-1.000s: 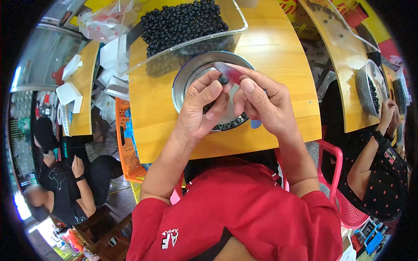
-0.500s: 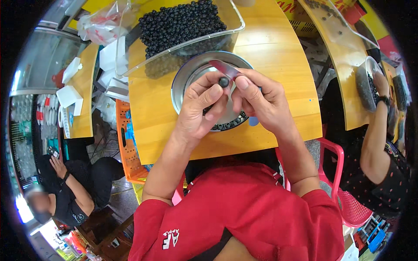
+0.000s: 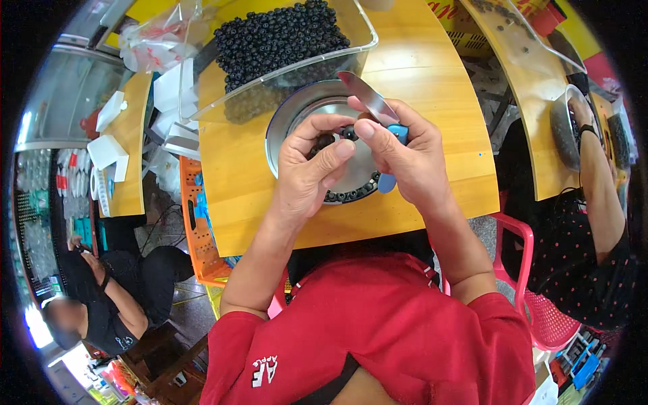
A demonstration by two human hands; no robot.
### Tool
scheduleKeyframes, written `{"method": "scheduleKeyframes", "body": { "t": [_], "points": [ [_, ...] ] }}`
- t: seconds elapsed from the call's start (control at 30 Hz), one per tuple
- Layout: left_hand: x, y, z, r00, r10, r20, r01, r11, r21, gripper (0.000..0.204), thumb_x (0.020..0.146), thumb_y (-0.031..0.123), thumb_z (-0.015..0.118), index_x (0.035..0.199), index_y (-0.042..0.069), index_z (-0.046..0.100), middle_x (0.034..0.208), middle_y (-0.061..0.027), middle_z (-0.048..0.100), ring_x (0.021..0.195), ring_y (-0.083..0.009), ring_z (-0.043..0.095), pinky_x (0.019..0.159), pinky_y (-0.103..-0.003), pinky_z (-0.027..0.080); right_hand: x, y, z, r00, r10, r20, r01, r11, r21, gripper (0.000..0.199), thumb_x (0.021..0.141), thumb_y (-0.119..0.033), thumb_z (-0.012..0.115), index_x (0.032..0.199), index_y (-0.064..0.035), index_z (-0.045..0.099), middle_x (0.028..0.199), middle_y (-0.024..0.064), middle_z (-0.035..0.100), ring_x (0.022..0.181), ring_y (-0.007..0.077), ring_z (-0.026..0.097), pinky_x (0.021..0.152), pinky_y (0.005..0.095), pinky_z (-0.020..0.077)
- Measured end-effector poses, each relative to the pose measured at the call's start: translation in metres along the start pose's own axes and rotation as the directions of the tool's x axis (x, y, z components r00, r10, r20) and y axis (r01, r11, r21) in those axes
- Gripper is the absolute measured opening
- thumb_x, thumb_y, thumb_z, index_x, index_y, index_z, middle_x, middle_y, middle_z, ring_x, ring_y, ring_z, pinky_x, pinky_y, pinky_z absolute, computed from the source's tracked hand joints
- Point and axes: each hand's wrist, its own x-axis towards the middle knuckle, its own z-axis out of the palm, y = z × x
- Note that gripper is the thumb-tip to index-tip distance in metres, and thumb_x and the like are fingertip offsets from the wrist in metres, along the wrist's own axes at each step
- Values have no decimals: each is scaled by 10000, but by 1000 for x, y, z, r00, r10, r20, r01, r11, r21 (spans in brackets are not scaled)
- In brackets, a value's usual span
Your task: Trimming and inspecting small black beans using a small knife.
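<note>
Over a round metal bowl, both my hands are close together. My left hand is closed, pinching a small round black ball with a pale spot; another dark ball sits in its curled fingers. My right hand grips a knife with a blue handle. The blade points up and left, and my right thumb is against the pinched ball. Several black pieces lie along the bowl's near inner side. Whether the balls are fruits or beads I cannot tell.
Beyond the bowl stands a clear plastic box with many black balls. The wooden table carries both. An orange crate is at its left. At right a person's hand reaches into a bowl; another person sits at lower left.
My right hand has turned the knife, so its blade now stands higher and its blue handle shows. The ball has turned in my left fingers, and the right thumb has come against it.
</note>
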Motion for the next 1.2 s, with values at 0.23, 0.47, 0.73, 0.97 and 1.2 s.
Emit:
{"method": "scheduleKeyframes", "body": {
  "t": [0.23, 0.47, 0.73, 0.97, 1.2],
  "points": [
    [3, -1, 2, 1000, -12, -6, 12, 1000, -14, 259, 866, 90, 651, 1110, 31, 586, 748, 8, 558, 523, -26, 387, 451, -167, 290, 0, 6, 1, 999, -38, -12, 38, 999, 26, 324, 877, -113, 653, 1182, -15, 598, 670, -76, 502, 506, -6, 352, 441, 174, 243],
    [5, -2, -6, 996, -54, 66, 60, 993, -102, 201, 876, 99, 629, 1064, 38, 591, 836, -37, 595, 556, -52, 425, 470, -175, 319, 0, 5, 1, 999, 12, -48, -11, 999, 35, 319, 885, -116, 641, 1182, -10, 595, 670, -71, 518, 503, -8, 357, 440, 172, 248],
    [32, 21, -19, 892, -379, 245, 366, 925, 97, 186, 883, 241, 558, 883, 56, 575, 823, -84, 584, 593, -97, 466, 492, -202, 361, 6, -7, -35, 988, -65, -142, 71, 997, 36, 304, 911, -88, 577, 1184, 45, 568, 759, -13, 588, 482, -4, 338, 426, 174, 238],
    [47, -14, -3, 794, -457, 401, -194, 434, 880, 229, 899, 214, 553, 1050, 49, 600, 775, -88, 615, 727, -187, 578, 693, -336, 475, 1, -3, -40, 992, -35, -121, 38, 999, 23, 313, 908, -141, 606, 1169, 31, 583, 778, 6, 612, 487, -2, 351, 428, 177, 254],
    [48, -23, -1, 775, -466, 427, -365, 220, 904, 182, 842, 131, 547, 996, 39, 581, 860, -186, 636, 807, -386, 600, 720, -445, 473, 0, -2, -41, 995, -34, -98, 34, 999, 7, 322, 908, -135, 610, 1171, 48, 576, 765, 12, 604, 477, -4, 327, 417, 180, 226]
  ]
}}
